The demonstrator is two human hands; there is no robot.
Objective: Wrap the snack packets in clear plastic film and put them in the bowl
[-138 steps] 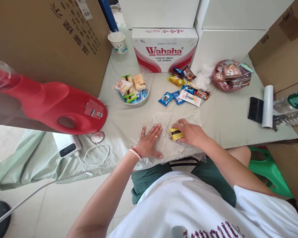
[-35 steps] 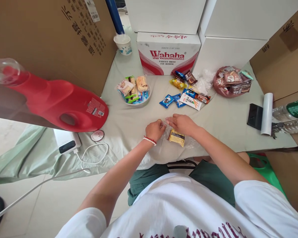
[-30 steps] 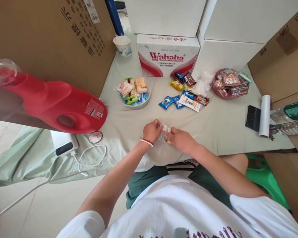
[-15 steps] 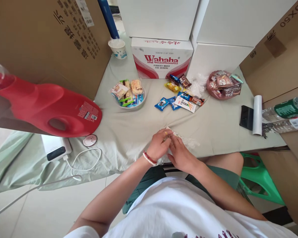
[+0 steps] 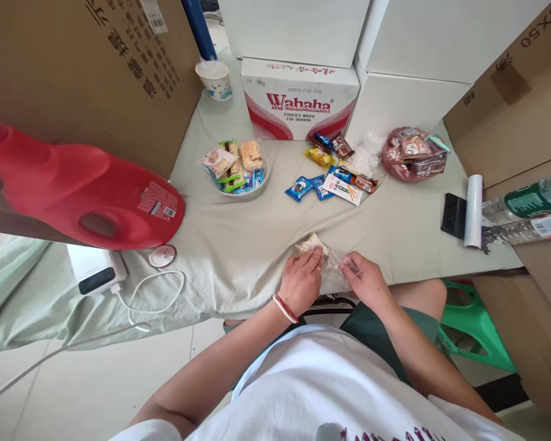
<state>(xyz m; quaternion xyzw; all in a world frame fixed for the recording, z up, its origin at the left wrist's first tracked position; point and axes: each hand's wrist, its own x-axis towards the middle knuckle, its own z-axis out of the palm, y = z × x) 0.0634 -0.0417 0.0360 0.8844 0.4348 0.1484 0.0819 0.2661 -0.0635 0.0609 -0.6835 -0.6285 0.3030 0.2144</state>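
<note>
A small pale yellow snack packet point(image 5: 316, 240) lies near the front edge of the cloth-covered table, in or against a crumpled clear plastic bag point(image 5: 334, 269). My left hand point(image 5: 302, 280), with a bracelet at the wrist, is closed over the packet, its fingers pressed on top and its thumb hidden. To the right, my right hand point(image 5: 367, 280) pinches the bag's edge between thumb and fingers. The bag stretches between both hands. Beyond them lie blue snack packets point(image 5: 299, 188), a white snack packet point(image 5: 342, 188) and several other wrapped snacks.
A clear bowl of snacks point(image 5: 242, 191) stands left, a reddish bowl of snacks point(image 5: 406, 174) right. A crumpled clear bag point(image 5: 366, 160) lies between. A Wahaba-printed carton point(image 5: 303, 104) stands behind. Red jug point(image 5: 114, 196), power bank point(image 5: 96, 272), phone point(image 5: 453, 214) and plastic bottles point(image 5: 532, 202) flank the table.
My hands were close together over the plastic; now they are apart. The right hand has moved right with the bag's edge, and the yellow packet shows under my left fingers.
</note>
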